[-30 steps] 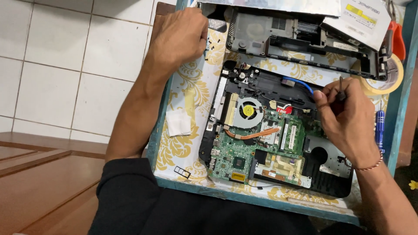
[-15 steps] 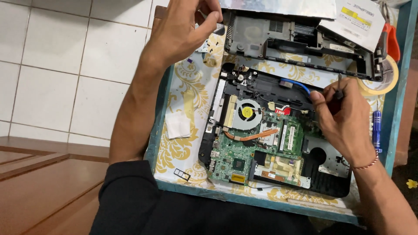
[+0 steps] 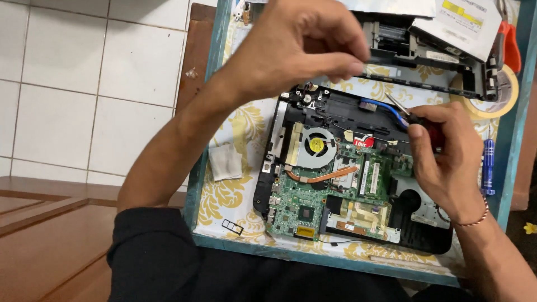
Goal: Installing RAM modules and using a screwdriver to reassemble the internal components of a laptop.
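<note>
While gripping slim screwdriver (image 3: 404, 116) | right hand (image 3: 444, 159) | green ridged motherboard (image 3: 330, 193)

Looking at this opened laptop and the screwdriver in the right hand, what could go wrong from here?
The screwdriver tip sits close to the blue cable and thin wires, so a slip of the right hand might nick them. The bare motherboard lies exposed and could be scratched. The left hand hovers above, away from the chassis, so it may shift.

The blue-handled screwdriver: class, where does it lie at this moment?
In the head view, the blue-handled screwdriver lies at the right edge of the table, just right of the right hand and below the roll of tape.
</note>
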